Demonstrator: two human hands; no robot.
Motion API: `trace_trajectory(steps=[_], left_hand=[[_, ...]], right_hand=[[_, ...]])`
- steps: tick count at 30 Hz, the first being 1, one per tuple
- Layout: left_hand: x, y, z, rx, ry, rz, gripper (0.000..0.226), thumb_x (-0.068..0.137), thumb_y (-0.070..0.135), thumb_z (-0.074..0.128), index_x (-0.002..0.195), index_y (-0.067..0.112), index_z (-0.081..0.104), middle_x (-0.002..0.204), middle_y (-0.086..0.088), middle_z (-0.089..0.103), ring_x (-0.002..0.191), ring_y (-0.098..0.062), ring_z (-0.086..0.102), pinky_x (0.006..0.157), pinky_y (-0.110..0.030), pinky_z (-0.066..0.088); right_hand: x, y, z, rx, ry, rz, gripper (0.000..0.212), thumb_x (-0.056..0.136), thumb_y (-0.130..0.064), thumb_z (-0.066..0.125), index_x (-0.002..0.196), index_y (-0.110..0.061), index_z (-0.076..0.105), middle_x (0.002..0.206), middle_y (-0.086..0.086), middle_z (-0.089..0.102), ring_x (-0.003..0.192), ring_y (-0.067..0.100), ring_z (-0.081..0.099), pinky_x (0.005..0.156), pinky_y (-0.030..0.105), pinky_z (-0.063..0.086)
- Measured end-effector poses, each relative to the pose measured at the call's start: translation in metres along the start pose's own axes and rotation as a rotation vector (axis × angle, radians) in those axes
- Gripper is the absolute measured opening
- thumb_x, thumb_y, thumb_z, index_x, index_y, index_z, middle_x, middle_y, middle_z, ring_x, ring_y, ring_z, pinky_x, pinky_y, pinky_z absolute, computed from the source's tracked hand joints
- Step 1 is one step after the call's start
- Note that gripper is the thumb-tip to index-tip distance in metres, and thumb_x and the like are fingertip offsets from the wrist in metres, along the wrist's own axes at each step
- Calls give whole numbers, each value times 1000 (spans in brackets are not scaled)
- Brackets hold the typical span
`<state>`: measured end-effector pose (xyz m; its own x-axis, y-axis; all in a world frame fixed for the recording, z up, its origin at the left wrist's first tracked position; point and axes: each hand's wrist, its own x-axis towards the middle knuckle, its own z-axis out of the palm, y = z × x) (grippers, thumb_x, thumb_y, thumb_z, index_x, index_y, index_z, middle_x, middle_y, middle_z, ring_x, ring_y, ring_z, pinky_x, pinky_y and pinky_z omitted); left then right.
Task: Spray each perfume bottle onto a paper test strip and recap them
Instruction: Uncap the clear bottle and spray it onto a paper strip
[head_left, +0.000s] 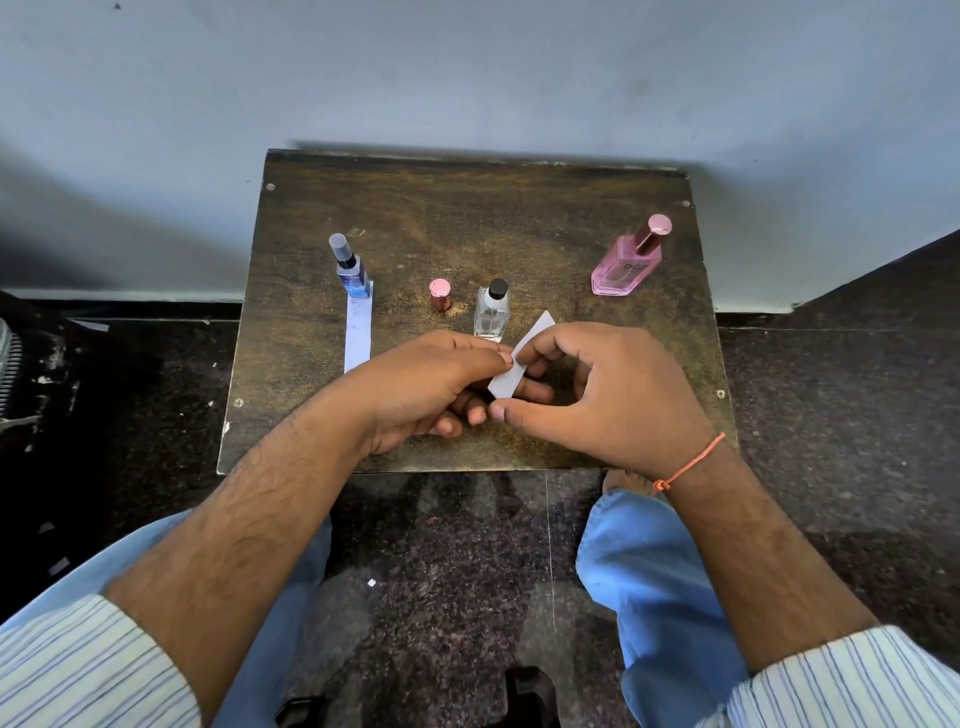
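Head view: both hands, left (431, 387) and right (597, 395), pinch a paper strip (519, 361) over the tabletop (467, 218). Likely between sprays; next, uncapping the clear bottle (491, 312).

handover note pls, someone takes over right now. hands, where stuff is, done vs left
Left hand and right hand: both pinch a paper strip above the table.
Blue bottle: far left, capped, standing on a second strip.
Small pink bottle and clear bottle: middle, capped.
Big pink bottle: far right, capped.
Done: cannot tell which are sprayed.
Left: spray onto the held strip, recap.
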<state>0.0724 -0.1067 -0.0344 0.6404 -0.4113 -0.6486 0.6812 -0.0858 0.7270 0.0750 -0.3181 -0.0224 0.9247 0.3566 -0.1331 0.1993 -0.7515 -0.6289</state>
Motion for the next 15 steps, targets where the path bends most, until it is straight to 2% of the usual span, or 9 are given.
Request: trace_trajectory(steps=[4, 9, 15], left_hand=[[1, -1, -2, -2, -5, 7, 31, 113, 20, 49, 128, 8, 74, 91, 4, 83, 54, -6, 46, 38, -13, 30], [2, -2, -3, 18, -7, 24, 31, 113, 21, 49, 129, 10, 74, 116, -3, 84, 55, -7, 46, 38, -14, 30], [2, -3, -4, 27, -8, 28, 32, 113, 20, 48, 130, 9, 74, 122, -6, 82, 55, -7, 46, 38, -14, 30]], right_hand=[[1, 4, -1, 62, -13, -9, 55, 65, -78, 81, 104, -40, 77, 91, -23, 74, 72, -10, 61, 68, 24, 45], [1, 8, -3, 108, -25, -29, 49, 68, -67, 89, 105, -37, 79, 90, -21, 75, 72, -10, 63, 67, 18, 40], [2, 11, -5, 121, -34, -56, 45, 70, -61, 91, 105, -35, 80, 89, -20, 75, 72, -9, 63, 66, 15, 38]])
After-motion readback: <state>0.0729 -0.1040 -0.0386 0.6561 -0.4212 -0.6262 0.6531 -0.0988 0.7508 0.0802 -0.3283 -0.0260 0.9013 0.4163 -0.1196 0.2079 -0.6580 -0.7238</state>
